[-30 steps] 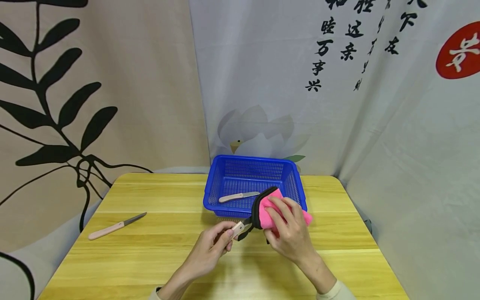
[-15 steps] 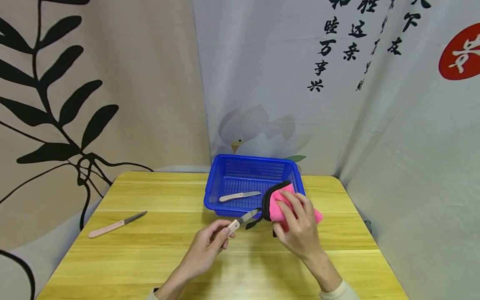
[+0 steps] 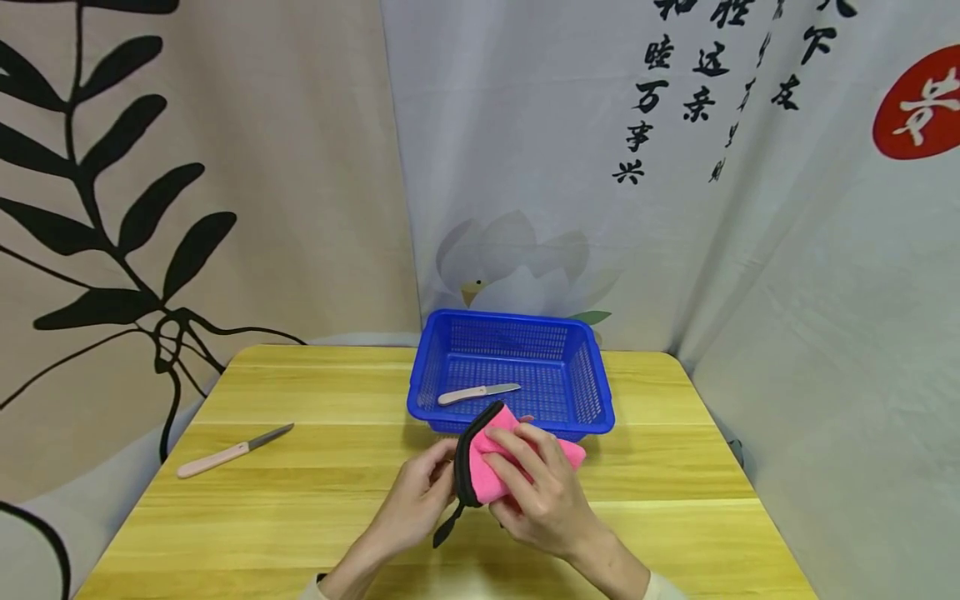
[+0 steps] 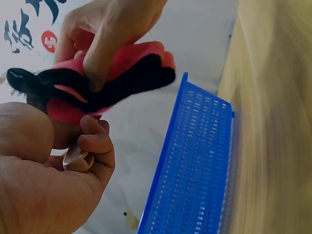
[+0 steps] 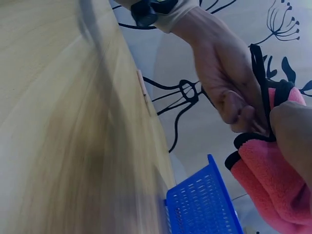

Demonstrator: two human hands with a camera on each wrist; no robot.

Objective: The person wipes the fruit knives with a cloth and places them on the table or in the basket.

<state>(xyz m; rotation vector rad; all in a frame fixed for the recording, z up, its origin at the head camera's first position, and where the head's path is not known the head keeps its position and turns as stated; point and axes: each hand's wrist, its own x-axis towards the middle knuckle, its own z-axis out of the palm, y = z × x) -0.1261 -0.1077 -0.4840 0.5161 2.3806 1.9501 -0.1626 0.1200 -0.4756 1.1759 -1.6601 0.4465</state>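
Observation:
My left hand [image 3: 411, 502] grips a knife; the butt of its pale handle [image 4: 77, 162] shows between the curled fingers in the left wrist view. A folded pink cloth [image 3: 486, 477] with black edging and a black loop is pinched in my right hand [image 3: 553, 498]. The cloth lies against the left fingers and hides the blade, so whether it touches the metal cannot be seen. Both hands are above the table, in front of the blue basket [image 3: 592, 392]. A second knife [image 3: 478, 393] with a pinkish handle lies inside that basket.
Another pale-handled knife [image 3: 234, 451] lies on the wooden table [image 3: 322, 533] at the left, blade pointing away to the right. The basket stands near the table's back edge, in front of a printed curtain [image 3: 517, 167].
The cloth first slid right, baring the blade, then came back left and down to my left hand, covering it. My left hand keeps its grip on the knife.

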